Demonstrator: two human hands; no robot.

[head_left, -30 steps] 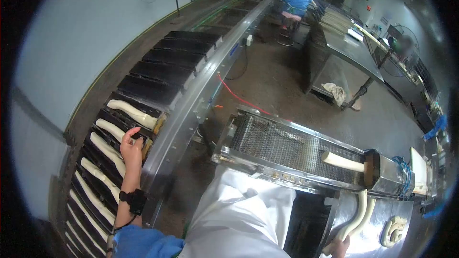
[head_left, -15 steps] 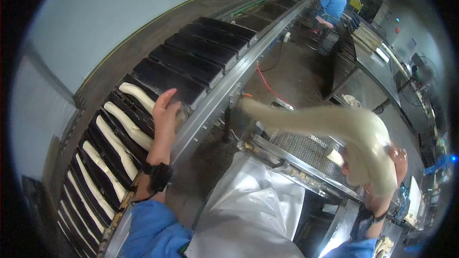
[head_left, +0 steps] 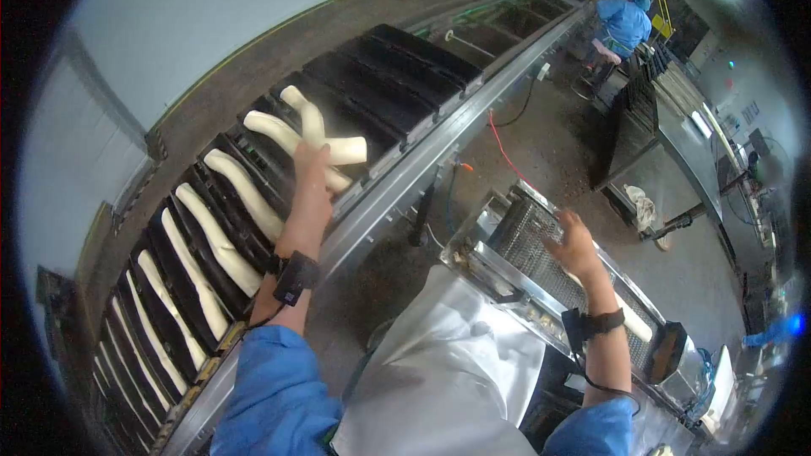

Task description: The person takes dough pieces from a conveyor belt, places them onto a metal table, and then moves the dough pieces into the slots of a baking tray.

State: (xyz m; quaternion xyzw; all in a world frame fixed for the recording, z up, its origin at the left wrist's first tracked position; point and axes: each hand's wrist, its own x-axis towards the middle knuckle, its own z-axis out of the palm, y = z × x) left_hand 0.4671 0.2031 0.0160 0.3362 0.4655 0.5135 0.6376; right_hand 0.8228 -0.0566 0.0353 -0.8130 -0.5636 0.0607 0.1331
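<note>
My left hand (head_left: 313, 171) is at a bent strip of pale dough (head_left: 311, 121), its fingers closed around the middle. This strip lies partly over a black pan (head_left: 359, 100) and crosses the end of another dough strip (head_left: 272, 129). Some of the left fingers are hidden by the hand itself. Over the metal mesh belt (head_left: 522, 235) hangs my right hand (head_left: 576, 247), empty, with its fingers spread. A further length of dough (head_left: 632, 318) lies on that belt, partly behind my right forearm.
Black pans with dough strips (head_left: 218, 241) line the conveyor on my left, bordered by a metal rail (head_left: 389, 190). Farther up sits a person in blue (head_left: 623, 24). A metal table (head_left: 676, 148) stands to the right, with a pale cloth (head_left: 640, 205) below it.
The long dough piece has gone from my right hand, which is now open and farther left. Dough now lies across the pans at my left hand, which was empty before.
</note>
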